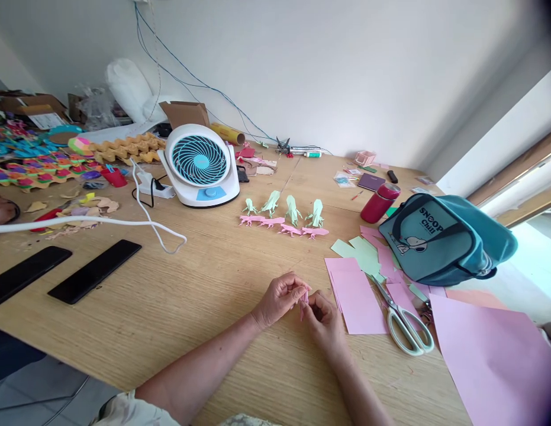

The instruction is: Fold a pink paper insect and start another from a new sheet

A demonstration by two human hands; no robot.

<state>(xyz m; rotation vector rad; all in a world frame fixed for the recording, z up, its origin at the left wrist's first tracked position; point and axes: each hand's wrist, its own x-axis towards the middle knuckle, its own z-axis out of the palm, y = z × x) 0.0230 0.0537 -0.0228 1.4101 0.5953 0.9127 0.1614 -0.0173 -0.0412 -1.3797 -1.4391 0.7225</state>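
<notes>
Between my two hands is a small folded piece of pink paper (304, 299), narrow and partly hidden by the fingers. My left hand (282, 297) pinches its upper end with thumb and forefinger. Lower on the right side, my right hand (325, 319) grips the same piece, fingers curled. Beyond the hands stand several pale green folded paper insects (292, 211), with a row of pink folded paper insects (290, 229) just in front of them. To the right lie a stack of pink paper sheets (357, 299) and white-handled scissors (403, 325).
A white fan (202, 165) stands at the back left, near a white cable (124, 220) and two black phones (95, 272). At right are a red flask (379, 202), a teal bag (439, 236), green paper (361, 253) and a large pink sheet (492, 355). Another person's hand (2, 210) shows far left.
</notes>
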